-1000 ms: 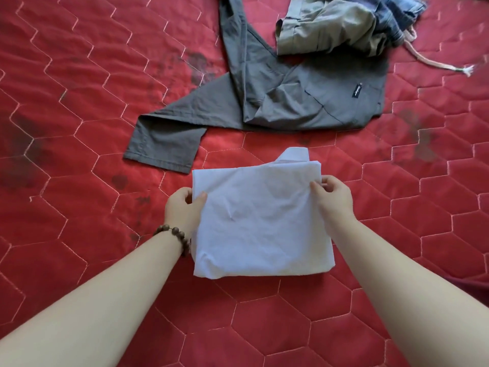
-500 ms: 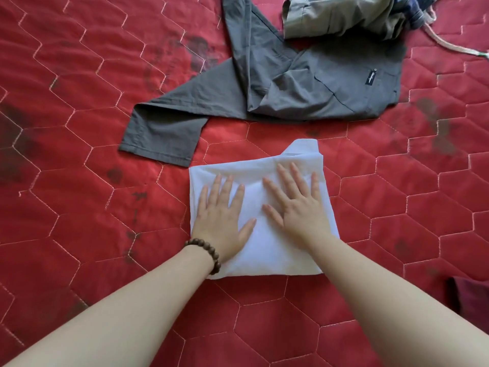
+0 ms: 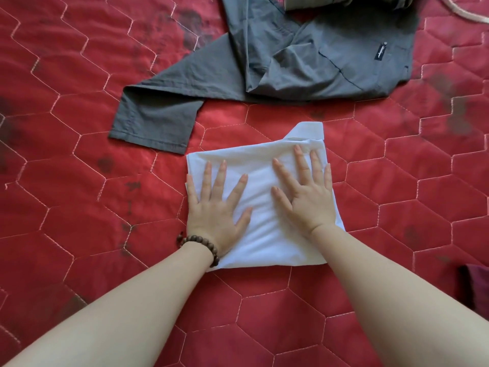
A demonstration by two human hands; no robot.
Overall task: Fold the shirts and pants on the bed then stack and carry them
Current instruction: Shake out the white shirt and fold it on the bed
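Fingers (image 3: 223, 178) of the left hand (image 3: 214, 213) are lying straight and spread, pressing flat on the folded white shirt (image 3: 260, 207); fingers of the right hand (image 3: 307, 200) are doing the same on the shirt's right half, straight, splayed, gripping nothing. Both palms are bearing down on the cloth. A brown bead bracelet (image 3: 203, 243) is sitting on the left wrist, w/ both bare forearms running in from the bottom edge.

Vs 0.5 s ago: hands are still pressing flat but are now spreading wider apart, left one sliding toward the shirt's left edge, right one toward the right edge. Vs 1 s ago: hands were pinching the shirt's side edges; now they're on top of it. Shirt is staying in approx. the same spot on the bed.

No containers in view.

Shirt is lying as a roughly square packet, smooth thin cotton-like fabric, collar (image 3: 308, 131) poking out at the far right corner. It's resting on the bed's red quilted cover (image 3: 79, 207), glossy, stitched in pale hexagons, w/ dark blotchy marks. Beyond the shirt, apart from it, dark grey pants (image 3: 304, 64) are lying unfolded and creased, one leg reaching left, small black label near the pocket. An olive-khaki garment (image 3: 330, 2) is overlapping the pants at the top edge, a pale cord (image 3: 465, 14) beside it. A dark maroon item (image 3: 475, 287) is showing at the right edge; can't tell what.
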